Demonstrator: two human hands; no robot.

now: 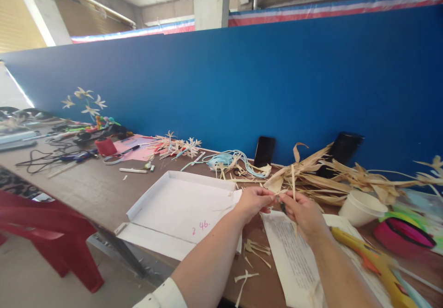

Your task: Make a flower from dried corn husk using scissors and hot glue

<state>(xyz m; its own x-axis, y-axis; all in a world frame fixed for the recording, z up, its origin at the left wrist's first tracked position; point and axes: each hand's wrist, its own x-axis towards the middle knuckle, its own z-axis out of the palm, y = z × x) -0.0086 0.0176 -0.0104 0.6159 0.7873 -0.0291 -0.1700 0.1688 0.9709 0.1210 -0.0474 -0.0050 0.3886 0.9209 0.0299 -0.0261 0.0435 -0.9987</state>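
Observation:
My left hand [252, 203] is closed in a pinch, its fingertips meeting those of my right hand above the table. Between them is a pale dried-leaf strip [279, 192], partly covered by the fingers. My right hand [306, 212] is also closed; a longer narrow strip [293, 181] stands up from it. Something small and dark shows under the right fingers, too hidden to name. Beneath the hands lies a printed sheet [294, 257]. Cut scraps [256, 248] are scattered to its left. Behind the hands spreads a pile of dried leaves [311, 172].
An open white box lid [162, 206] with pink writing lies left of my hands. On the right are a yellow glue gun [374, 257], a white paper cup [362, 209] and a pink round container [403, 236]. A phone [265, 151] leans against the blue partition [214, 86].

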